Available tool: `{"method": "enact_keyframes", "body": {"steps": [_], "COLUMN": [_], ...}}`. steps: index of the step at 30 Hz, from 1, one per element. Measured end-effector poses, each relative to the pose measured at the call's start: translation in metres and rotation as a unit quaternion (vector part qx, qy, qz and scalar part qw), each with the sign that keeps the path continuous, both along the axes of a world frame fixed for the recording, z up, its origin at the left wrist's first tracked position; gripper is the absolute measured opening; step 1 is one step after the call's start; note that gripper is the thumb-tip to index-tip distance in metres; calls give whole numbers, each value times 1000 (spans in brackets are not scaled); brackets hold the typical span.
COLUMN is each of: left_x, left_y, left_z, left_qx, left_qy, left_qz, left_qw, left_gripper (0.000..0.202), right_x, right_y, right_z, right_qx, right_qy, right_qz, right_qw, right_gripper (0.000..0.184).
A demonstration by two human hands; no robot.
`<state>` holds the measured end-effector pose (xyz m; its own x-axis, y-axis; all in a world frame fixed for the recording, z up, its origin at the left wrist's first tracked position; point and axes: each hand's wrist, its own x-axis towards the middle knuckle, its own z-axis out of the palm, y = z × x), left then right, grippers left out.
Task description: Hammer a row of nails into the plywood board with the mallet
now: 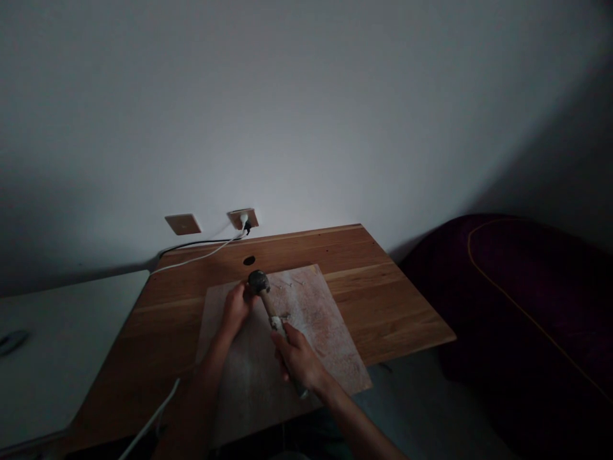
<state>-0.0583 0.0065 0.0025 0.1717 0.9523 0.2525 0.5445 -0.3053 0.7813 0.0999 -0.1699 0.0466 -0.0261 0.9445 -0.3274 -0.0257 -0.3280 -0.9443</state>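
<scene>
Lower centre, your right hand (297, 356) grips a hammer (269, 304); beside its head, your left hand's (236, 306) fingers are too dim to tell.

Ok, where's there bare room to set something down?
The wooden tabletop looks bare between the board and its own right edge; so does the board right of the right hand. Crowded: the board's far middle, with hammer, left hand and nails; cords run along the tabletop's far-left corner.

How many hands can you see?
2. The left hand is over the board, partly hidden by the hammer; the right hand is wrapped around the hammer's handle.
</scene>
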Motion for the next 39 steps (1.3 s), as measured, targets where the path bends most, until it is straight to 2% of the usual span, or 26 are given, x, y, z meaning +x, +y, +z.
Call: {"method": "enact_keyframes", "body": {"steps": [5,12,19,22,27,30,39], "left_x": [0,0,3,3,4,4,7], "left_y": [-3,2,-7,-8,-3,-2,-11], "left_z": [0,-4,11,12,3,2,18], "left_qx": [-5,7,4,4,-1,-8,0], "left_qy": [-18,-16,-2,-11,-32,-29,-30], "left_qz": [-38,5,-29,-28,-4,-14,-28], "left_qw": [999,1000,1000,1000,999,999,999], "left_gripper": [26,34,19,21,29,29,23], "right_x": [4,4,4,3,3,4,0], "right_y": [0,-1,1,1,0,0,1], "right_z": [13,9,21,19,11,12,7], "right_qx": [22,-3,21,13,2,12,16], "right_qy": [-2,-8,4,11,18,17,25], "right_qz": [10,13,12,6,4,7,9], "right_qw": [1000,1000,1000,1000,1000,1000,1000], "right_gripper": [44,38,47,46,37,36,40]}}
